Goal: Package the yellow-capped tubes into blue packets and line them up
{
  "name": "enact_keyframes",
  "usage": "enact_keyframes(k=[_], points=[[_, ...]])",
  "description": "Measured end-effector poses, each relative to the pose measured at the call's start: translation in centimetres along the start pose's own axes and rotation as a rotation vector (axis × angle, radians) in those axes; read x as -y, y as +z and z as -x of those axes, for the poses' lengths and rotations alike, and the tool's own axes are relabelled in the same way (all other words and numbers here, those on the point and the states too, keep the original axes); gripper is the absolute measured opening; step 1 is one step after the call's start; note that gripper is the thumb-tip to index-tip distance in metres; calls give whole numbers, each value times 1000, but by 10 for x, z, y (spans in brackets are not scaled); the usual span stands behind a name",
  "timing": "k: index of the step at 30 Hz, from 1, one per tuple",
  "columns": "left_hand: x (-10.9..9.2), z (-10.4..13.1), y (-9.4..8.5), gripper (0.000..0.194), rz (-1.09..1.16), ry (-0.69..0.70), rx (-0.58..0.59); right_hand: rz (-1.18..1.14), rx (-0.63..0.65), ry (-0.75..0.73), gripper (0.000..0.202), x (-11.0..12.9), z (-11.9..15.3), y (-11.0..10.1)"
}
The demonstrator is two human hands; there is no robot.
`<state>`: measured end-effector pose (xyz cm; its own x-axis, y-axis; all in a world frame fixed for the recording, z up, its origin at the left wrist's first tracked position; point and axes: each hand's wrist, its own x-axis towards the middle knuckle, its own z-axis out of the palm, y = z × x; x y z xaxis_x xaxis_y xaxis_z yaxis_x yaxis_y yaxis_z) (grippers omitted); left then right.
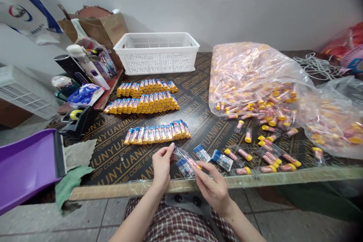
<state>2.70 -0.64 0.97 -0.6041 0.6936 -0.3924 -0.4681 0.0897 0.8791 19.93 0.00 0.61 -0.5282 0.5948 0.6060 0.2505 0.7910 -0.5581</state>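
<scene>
Near the table's front edge, my left hand (162, 165) pinches one end of a clear plastic sleeve (183, 154) between thumb and finger. My right hand (213, 188) grips a small yellow-capped tube (193, 162) with pink-and-white contents, at the sleeve's other end. How far the tube sits inside the sleeve I cannot tell. Flat clear packets with blue printed ends (222, 160) lie close to my right hand, and another packet (185, 168) lies partly under the sleeve. Just beyond my left hand is a row of blue-and-yellow wrapped tubes (159, 133).
More wrapped tubes (141, 102) are stacked behind, before a white plastic basket (155, 60). Right of these, a large clear bag (249, 72) spills yellow-capped tubes; several loose ones (269, 159) lie nearer. A tape dispenser (76, 119) and purple dustpan (31, 166) are left.
</scene>
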Motion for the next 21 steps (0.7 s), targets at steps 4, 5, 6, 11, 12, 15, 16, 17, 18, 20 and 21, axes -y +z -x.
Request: enact_keyframes(k=[4, 5, 6, 11, 12, 15, 16, 17, 18, 20, 21], points=[[-6, 9, 4, 33, 87, -85, 165, -123, 1, 139, 54, 2, -5, 0], [-8, 11, 5, 35, 100, -113, 203, -146, 5, 157, 52, 1, -5, -1], [-10, 13, 6, 37, 105, -141, 237, -158, 8, 165, 52, 1, -5, -2], [-18, 22, 6, 35, 7, -282, 471, -129, -12, 215, 64, -5, -8, -7], [-18, 23, 6, 33, -22, -303, 517, -152, -5, 223, 71, -6, -9, -8], [-17, 29, 6, 31, -76, -337, 602, -319, 73, 236, 85, -7, -12, -11], [-17, 31, 6, 32, -83, -345, 616, -381, 107, 239, 87, -7, -12, -12], [-16, 33, 6, 32, -88, -352, 625, -432, 136, 243, 88, -8, -12, -12], [-16, 34, 7, 33, -89, -359, 630, -471, 160, 247, 89, -8, -11, -12], [-16, 37, 8, 34, -90, -365, 622, -521, 173, 257, 90, -9, -9, -11], [-16, 37, 8, 34, -92, -367, 615, -536, 165, 263, 89, -9, -7, -11]])
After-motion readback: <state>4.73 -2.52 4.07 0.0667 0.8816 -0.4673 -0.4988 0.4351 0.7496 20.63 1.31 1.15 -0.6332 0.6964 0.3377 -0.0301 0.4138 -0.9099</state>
